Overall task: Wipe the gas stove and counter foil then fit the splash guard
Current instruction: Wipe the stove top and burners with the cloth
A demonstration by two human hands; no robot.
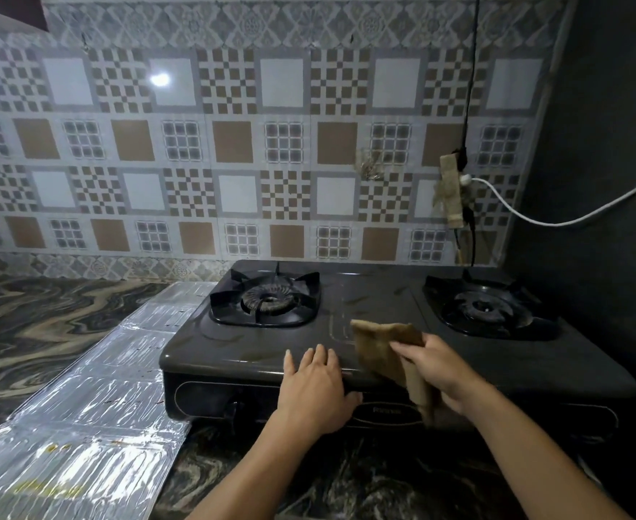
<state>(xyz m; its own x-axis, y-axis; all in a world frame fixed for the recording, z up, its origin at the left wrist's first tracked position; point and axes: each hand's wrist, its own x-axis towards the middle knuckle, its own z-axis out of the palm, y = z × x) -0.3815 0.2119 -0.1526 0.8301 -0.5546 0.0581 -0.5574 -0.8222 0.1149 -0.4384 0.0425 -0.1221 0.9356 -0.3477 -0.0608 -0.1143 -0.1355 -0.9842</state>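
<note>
A dark two-burner gas stove stands on the marbled counter against the tiled wall. My left hand rests flat on the stove's front edge, fingers apart, thumb hooked over the front panel. My right hand grips a brown cloth that lies on the stove top between the burners and hangs down over the front. A sheet of silver foil lies flat on the counter left of the stove, with a few brown stains near its front. Whether this foil is the splash guard, I cannot tell.
The left burner and the right burner have black pan supports. A taped power socket with a white cable hangs on the wall behind the right burner. A dark wall closes the right side. Marbled counter extends left.
</note>
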